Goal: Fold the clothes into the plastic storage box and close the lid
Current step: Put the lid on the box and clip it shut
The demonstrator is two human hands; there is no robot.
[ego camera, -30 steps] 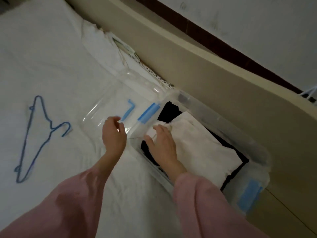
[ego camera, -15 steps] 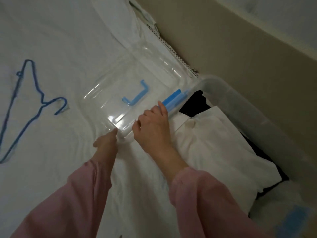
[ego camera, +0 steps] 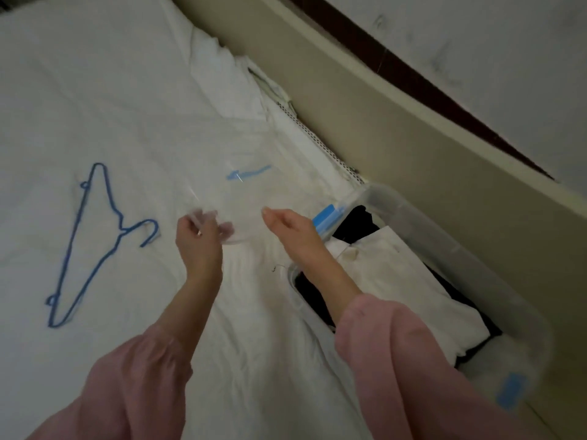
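The clear plastic lid [ego camera: 236,201] is seen over the white bed sheet [ego camera: 95,90], just left of the storage box [ego camera: 413,214] and not on it; it is blurred, so that little more than a faint outline and its blue handle [ego camera: 249,173] are made out. Its near edge is grasped by the left hand [ego camera: 198,233], whose fingers [ego camera: 225,230] are curled round the rim and are seen through the plastic. The right hand [ego camera: 293,228] is held beside the lid's right end with its back turned to the camera; one fingertip is stretched toward the lid, but whether anything is gripped cannot be told.

The storage box is set on the bed against a beige board [ego camera: 381,122]; it is open, and a folded white garment [ego camera: 406,281] is laid in it on top of a black garment [ego camera: 359,223]; the white one is crossed by the right forearm. A blue latch [ego camera: 327,219] is seen at the box's far end, just beside the right hand, and another [ego camera: 511,390] at its near end. A blue wire hanger [ego camera: 95,246] is laid flat on the sheet, well to the left of the left hand; both forearms are covered by pink sleeves [ego camera: 397,360].
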